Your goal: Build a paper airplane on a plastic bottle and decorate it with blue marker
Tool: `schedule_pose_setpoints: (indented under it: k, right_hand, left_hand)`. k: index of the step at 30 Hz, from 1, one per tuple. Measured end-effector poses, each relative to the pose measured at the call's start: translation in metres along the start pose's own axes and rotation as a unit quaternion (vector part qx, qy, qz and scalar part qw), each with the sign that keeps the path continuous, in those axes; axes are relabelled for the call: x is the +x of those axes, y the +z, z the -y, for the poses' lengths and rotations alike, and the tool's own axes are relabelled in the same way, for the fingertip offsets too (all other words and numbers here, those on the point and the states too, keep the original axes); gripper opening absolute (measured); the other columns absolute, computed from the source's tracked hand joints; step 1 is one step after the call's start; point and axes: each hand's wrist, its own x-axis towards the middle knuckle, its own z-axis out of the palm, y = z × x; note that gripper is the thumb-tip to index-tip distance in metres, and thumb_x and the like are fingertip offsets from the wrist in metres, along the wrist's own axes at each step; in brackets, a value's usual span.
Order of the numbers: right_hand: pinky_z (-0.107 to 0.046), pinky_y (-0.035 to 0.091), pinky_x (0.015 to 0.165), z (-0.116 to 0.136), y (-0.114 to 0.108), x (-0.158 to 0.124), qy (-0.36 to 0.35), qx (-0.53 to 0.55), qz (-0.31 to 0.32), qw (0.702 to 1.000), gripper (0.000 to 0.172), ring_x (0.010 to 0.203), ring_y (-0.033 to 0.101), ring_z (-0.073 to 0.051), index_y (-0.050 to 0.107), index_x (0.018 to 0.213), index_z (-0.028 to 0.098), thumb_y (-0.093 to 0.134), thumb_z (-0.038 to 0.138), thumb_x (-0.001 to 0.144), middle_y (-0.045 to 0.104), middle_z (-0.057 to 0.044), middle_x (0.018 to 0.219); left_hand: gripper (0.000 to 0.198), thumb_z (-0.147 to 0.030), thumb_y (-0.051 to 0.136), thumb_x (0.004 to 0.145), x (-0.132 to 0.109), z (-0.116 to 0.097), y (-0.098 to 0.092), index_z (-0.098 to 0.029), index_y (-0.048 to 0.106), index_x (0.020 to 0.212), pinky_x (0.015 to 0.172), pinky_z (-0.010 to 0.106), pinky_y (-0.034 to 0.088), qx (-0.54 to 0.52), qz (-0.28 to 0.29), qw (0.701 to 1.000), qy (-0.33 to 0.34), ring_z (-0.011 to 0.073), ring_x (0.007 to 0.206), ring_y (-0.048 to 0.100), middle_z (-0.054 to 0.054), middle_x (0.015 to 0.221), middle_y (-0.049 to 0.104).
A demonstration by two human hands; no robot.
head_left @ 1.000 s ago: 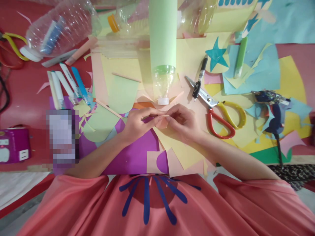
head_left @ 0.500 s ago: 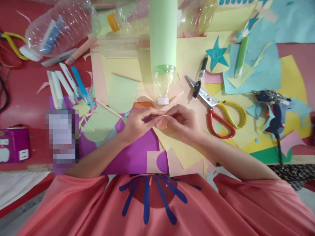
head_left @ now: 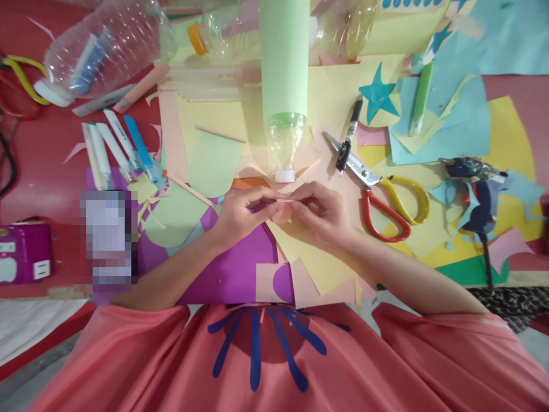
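Peach paper [head_left: 282, 215] bridges the left hand [head_left: 238, 214] and right hand [head_left: 323, 214], its upper edge pinched in the fingers [head_left: 262, 193] of both.

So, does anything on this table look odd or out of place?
Yes: the black pen lies across the blades of the right-hand scissors, an awkward spot. The rectangle at left is pixelated, so its details can't be read. Scattered paper scraps look like ordinary clutter.

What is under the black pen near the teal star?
The metal part of the scissors passes under the pen, with pale paper beside both. Whatever lies directly beneath the pen is covered.
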Motion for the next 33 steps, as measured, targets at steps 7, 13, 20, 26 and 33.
schedule_pose_setpoints:
  k: [7, 13, 20, 26, 33]
  right_hand:
    - [-0.019, 0.042, 0.051, 0.0027, 0.0007, -0.0002, 0.022, -0.007, -0.003, 1.0, 0.007, 0.057, 0.054, -0.005, 0.057, 0.078, 0.019, 0.058, 0.02, 0.085, 0.064, 0.002, 0.069]
    - [-0.019, 0.043, 0.052, 0.0014, 0.0019, -0.0008, 0.018, -0.012, -0.004, 1.0, 0.006, 0.059, 0.056, -0.006, 0.058, 0.079, 0.019, 0.059, 0.021, 0.085, 0.064, 0.002, 0.07]
    - [-0.017, 0.042, 0.049, 0.0011, 0.0024, 0.0002, 0.019, -0.006, -0.009, 1.0, 0.007, 0.055, 0.053, -0.004, 0.059, 0.078, 0.019, 0.061, 0.022, 0.084, 0.063, 0.003, 0.068]
    - [-0.019, 0.044, 0.052, 0.0005, 0.0023, -0.0008, 0.024, -0.014, -0.007, 1.0, 0.004, 0.059, 0.056, -0.005, 0.061, 0.08, 0.019, 0.059, 0.019, 0.084, 0.066, 0.001, 0.072]
    - [-0.02, 0.043, 0.051, 0.0031, 0.0022, 0.0017, 0.021, -0.025, -0.007, 0.999, 0.006, 0.057, 0.055, -0.006, 0.061, 0.078, 0.019, 0.059, 0.021, 0.084, 0.066, 0.002, 0.07]
  left_hand:
    - [0.024, -0.041, 0.065, 0.085, 0.0001, -0.0019, 0.0011, -0.019, 0.074, 0.084, 0.065, 0.018, 0.053, -0.003, -0.002, 1.0, 0.011, 0.0115, 0.073, 0.07, 0.002, 0.083, 0.076]
    - [0.024, -0.041, 0.064, 0.086, 0.0007, -0.0024, 0.0017, -0.019, 0.073, 0.083, 0.064, 0.018, 0.053, 0.008, -0.008, 1.0, 0.023, 0.0108, 0.07, 0.07, 0.001, 0.08, 0.076]
    - [0.026, -0.043, 0.063, 0.086, 0.0008, -0.0014, 0.0022, -0.019, 0.072, 0.082, 0.067, 0.018, 0.053, 0.009, -0.008, 1.0, 0.022, 0.0115, 0.074, 0.07, 0.002, 0.08, 0.076]
    - [0.031, -0.045, 0.055, 0.089, 0.0014, -0.0029, -0.0006, -0.018, 0.071, 0.083, 0.052, 0.018, 0.047, 0.011, 0.007, 1.0, 0.014, 0.0095, 0.058, 0.063, 0.001, 0.074, 0.073]
    - [0.03, -0.046, 0.06, 0.087, 0.0013, -0.0043, -0.0001, -0.019, 0.07, 0.079, 0.062, 0.021, 0.052, 0.023, -0.001, 1.0, 0.002, 0.012, 0.068, 0.068, 0.002, 0.078, 0.075]
